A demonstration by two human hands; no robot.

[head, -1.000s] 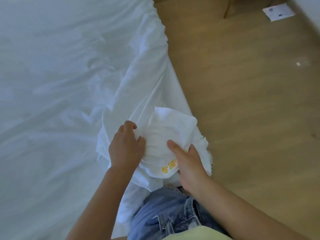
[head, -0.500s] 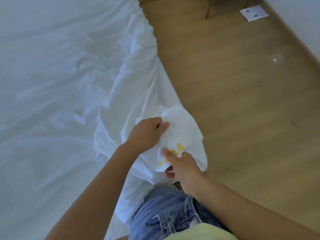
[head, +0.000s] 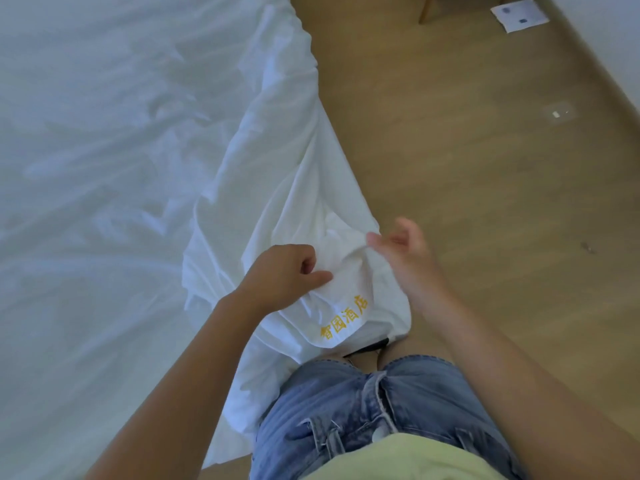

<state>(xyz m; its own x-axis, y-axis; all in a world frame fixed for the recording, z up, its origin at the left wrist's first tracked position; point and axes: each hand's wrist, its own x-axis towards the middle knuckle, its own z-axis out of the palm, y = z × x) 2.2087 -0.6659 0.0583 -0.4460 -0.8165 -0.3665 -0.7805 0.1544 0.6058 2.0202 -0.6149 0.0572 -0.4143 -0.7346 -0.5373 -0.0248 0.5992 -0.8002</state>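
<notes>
Wooden floor [head: 450, 174] on the right, bed [head: 97, 174] on the left, with a white sheet [head: 277, 150] hanging off its edge. Left grip [head: 280, 271] is curled, pinching the sheet's corner just above the yellow lettering [head: 344, 322]. Right grip [head: 405, 258] is spread loose beside the fabric, too blurry to tell if it's touching.

Right of the bunched white cloth corner with yellow embroidered characters [head: 343, 292], the light-brown wooden floor [head: 467, 202] gives wide passage up to the pale wall [head: 620, 39]; only a small white printed paper [head: 519, 13] and a wooden furniture leg [head: 425, 10] sit far off. Left, the rumpled white bed sheet [head: 104, 168] forms a broad soft barrier, its folds hanging against the blue denim shorts [head: 363, 417].
</notes>
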